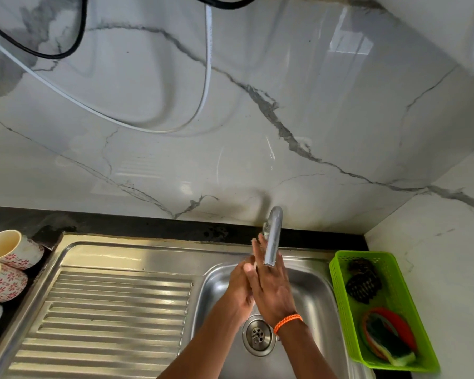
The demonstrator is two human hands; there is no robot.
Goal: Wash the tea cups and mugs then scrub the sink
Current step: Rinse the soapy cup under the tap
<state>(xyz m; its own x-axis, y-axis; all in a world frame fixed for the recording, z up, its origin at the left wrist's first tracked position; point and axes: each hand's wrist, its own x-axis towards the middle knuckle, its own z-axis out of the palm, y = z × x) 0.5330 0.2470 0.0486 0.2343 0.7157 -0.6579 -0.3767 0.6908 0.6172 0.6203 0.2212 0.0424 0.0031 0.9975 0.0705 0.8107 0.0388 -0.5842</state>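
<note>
Both hands, left (240,289) and right (270,288), were pressed flat together under the tap (272,239), nothing gripped. Sink (312,283) looked emptied; mugs (4,265) were laid out far left of them, so probably just rinsing left.

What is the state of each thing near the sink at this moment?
Left hand: pressed against the right, holding nothing.
Right hand: flat against the left, under the tap.
Tap: water flow cannot be seen.
Sink: empty of dishes, drain open.
Cups: lying on their sides on the counter.
Green basket: holds scrubbers and a sponge.
</note>
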